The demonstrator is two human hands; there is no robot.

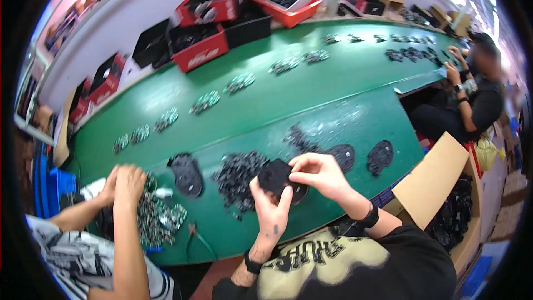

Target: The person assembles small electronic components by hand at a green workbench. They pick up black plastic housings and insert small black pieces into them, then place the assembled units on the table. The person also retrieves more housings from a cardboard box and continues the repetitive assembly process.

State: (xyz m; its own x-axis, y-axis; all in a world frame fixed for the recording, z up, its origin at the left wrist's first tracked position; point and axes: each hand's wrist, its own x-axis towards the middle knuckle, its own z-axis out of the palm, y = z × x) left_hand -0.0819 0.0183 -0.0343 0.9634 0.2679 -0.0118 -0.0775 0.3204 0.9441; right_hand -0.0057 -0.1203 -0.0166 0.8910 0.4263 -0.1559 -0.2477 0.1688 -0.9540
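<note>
My left hand (272, 211) holds a black plastic shell (275, 176) up over the near side of the green table, thumb and fingers on its edges. At the shell's right edge my right hand (322, 175) is closed in a pinch; whatever lies between thumb and forefinger is too small to make out. Just left of my hands spreads a heap of small black plastic parts (240, 178). A smaller scatter of black bits (301, 139) lies beyond them. Oval black shells rest on the table, one (340, 157) close behind my right hand, another (380, 156) farther right.
Left of me, a co-worker's hands (126, 183) are beside a pile of circuit boards (158, 216). Green-handled pliers (195, 239) lie at the near edge. Board stacks (240, 82) line the green table (311, 91). Red-and-black boxes (200, 50) stand behind; an open carton (433, 180) is right.
</note>
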